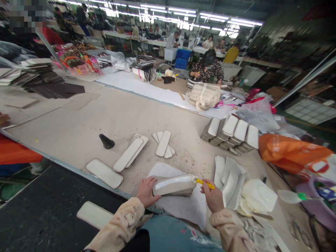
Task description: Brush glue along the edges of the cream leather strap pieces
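Observation:
My left hand (146,191) grips the left end of a stack of long cream rounded pieces (173,185), held edge-up over a white cloth sheet (183,206) at the table's near edge. My right hand (214,197) holds a yellow-handled brush (205,183) whose tip touches the right end of the stack. Both sleeves are beige.
Loose cream pieces (131,154) and a crossed pair (163,143) lie ahead, by a black cone (106,141). Stacked bundles (231,134) sit at right, white cut shapes (229,176) beside my right hand, an orange bag (288,152) further right. A seated person (207,70) works across the table.

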The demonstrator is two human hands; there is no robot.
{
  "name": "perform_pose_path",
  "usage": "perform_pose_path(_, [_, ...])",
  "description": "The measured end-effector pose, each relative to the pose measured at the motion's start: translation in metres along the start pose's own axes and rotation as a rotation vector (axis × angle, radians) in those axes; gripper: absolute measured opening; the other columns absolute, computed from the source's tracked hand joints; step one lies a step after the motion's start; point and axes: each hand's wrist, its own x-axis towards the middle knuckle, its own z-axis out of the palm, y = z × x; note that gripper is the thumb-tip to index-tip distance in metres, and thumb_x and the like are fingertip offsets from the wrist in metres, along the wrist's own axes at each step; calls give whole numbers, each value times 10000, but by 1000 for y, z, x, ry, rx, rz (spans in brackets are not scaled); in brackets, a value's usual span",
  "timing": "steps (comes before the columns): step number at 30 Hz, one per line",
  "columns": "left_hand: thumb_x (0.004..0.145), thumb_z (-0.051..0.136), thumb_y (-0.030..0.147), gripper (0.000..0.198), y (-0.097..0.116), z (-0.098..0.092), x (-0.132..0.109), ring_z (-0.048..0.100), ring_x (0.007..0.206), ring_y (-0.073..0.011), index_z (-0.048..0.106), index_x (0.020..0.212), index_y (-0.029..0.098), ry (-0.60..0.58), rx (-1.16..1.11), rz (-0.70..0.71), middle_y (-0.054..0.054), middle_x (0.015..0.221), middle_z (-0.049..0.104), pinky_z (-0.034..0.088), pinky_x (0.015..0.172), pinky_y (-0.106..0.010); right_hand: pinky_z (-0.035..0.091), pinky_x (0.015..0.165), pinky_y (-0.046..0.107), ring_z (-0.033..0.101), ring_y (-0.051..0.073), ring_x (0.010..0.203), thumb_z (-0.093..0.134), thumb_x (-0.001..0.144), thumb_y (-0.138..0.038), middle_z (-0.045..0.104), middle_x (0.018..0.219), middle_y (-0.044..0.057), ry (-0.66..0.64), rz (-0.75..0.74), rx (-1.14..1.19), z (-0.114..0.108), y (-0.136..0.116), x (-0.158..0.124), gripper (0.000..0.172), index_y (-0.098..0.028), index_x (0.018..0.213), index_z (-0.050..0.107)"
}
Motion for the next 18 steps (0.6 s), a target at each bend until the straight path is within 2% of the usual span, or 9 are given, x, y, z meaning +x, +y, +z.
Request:
perform_pose_path(4, [586,709,473,804,2,-1,-1,372,1283,-318,440,1299,215,2,-8,-3,-130,1378,441,138,1108,-554,518,628,317,659,198,608,437,854,-516,682,715,44,-63,-62,66,12,-17,-11,407,-172,1018,579])
perform_pose_path(9, [579,708,497,801,6,-5,-1,368,1289,-306,453,1285,213,2,-16,5,-126,1371,448,127,1115,-549,525,577,308,636,190,568,467,863,-489,658,675,31,-348,-46,320,52,-48,-28,351,-185,992,584])
perform_pose_path(13, [579,704,500,799,8,-5,-1,374,1285,-307,461,1281,207,12,-7,15,-128,1364,459,121,1115,-551,514,563,283,629,163,555,449,881,-461,639,671,13,-527,-87,362,82,-60,-35,324,-186,989,582])
perform_pose_path(15, [584,698,493,781,9,-5,-1,380,1281,-309,470,1273,204,20,3,21,-130,1357,468,116,1115,-551,505,556,271,626,153,548,445,884,-448,632,658,4,-566,-111,339,89,-60,-36,311,-189,981,586])
perform_pose_path(18, [609,676,503,742,9,-5,-1,382,1279,-308,482,1259,202,32,21,31,-129,1344,483,105,1116,-553,489,540,264,622,152,527,441,881,-441,627,633,-3,-551,-128,288,89,-55,-33,306,-190,967,593])
